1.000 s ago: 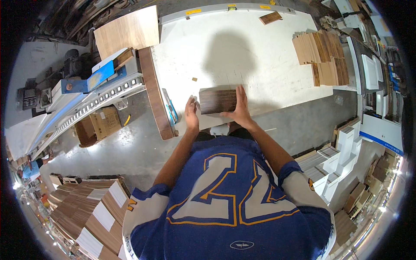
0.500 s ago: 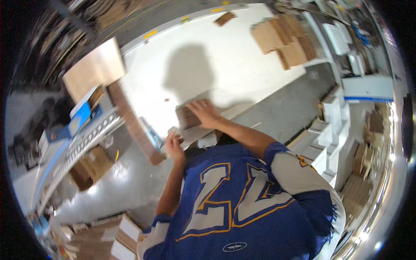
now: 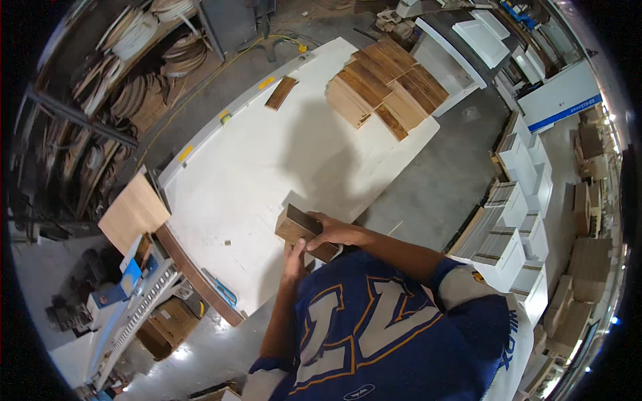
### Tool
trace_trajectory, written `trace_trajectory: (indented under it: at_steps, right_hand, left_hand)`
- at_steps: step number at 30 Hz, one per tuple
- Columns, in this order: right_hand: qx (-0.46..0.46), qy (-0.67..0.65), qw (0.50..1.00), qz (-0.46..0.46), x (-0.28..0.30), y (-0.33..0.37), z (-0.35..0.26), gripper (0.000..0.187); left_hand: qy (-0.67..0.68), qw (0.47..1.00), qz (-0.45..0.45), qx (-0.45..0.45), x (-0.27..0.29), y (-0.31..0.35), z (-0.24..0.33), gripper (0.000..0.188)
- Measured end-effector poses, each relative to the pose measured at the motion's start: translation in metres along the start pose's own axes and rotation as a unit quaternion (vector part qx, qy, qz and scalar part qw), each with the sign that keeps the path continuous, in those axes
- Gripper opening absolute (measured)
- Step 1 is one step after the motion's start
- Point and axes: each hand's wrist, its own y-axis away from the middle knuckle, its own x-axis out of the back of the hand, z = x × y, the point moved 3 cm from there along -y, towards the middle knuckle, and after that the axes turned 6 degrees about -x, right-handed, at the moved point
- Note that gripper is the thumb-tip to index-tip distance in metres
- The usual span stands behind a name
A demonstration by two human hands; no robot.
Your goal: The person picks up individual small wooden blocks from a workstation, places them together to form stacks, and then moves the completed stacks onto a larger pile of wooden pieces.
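A brown wood-grain block (image 3: pixel 292 224) with a paler end is held in front of my body, over the near edge of the white table (image 3: pixel 221 190). My right hand (image 3: pixel 330 231) grips its right side, the thumb lying across the near face. Against its lower near side presses my left hand (image 3: pixel 294 259), fingers closed on it; part of that grip is hidden. Several brown and tan wooden pieces (image 3: pixel 381 70) lie grouped at the table's far right. One single brown wooden piece (image 3: pixel 281 92) rests apart from them, near the far edge.
A long brown strip (image 3: pixel 197 274) runs along the table's left end, beside a blue-handled tool (image 3: pixel 223 289). Left of it are a light board (image 3: pixel 134 212) and a perforated metal rail (image 3: pixel 144 314). White cabinet parts (image 3: pixel 508 244) stand at right; shelving (image 3: pixel 100 100) stands far left.
The block has been lifted and tilted from the tabletop. My left hand, earlier apart from it, now grips it too. The whole view has shifted and turned.
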Motion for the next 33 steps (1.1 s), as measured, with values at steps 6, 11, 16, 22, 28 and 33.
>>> trace_trajectory:
  at_steps: [6, 11, 16, 22, 28, 33]
  right_hand:
    - [-0.003, -0.081, 0.996, 0.047, 0.156, 0.021, 0.033, 0.099]
    - [-0.109, -0.205, 0.967, 0.104, 0.272, 0.072, 0.083, 0.099]
    - [0.027, -0.437, 0.854, 0.281, 0.332, 0.059, 0.126, 0.102]
    - [0.042, -0.472, 0.789, 0.391, 0.365, 0.034, 0.08, 0.105]
    - [0.176, -0.498, 0.777, 0.342, 0.383, 0.029, 0.042, 0.097]
    - [0.104, -0.565, 0.732, 0.366, 0.388, 0.017, 0.046, 0.072]
  left_hand:
    - [-0.095, 0.991, 0.049, 0.086, -0.127, -0.105, -0.037, 0.083]
    - [-0.107, 0.985, 0.007, 0.134, -0.225, -0.215, -0.088, 0.079]
    - [-0.157, 0.975, -0.021, 0.156, -0.297, -0.297, -0.111, 0.092]
    - [-0.134, 0.982, 0.039, 0.128, -0.336, -0.355, -0.115, 0.083]
    - [-0.097, 0.987, 0.071, 0.103, -0.376, -0.355, -0.117, 0.083]
    - [-0.08, 0.987, 0.067, 0.119, -0.392, -0.368, -0.115, 0.085]
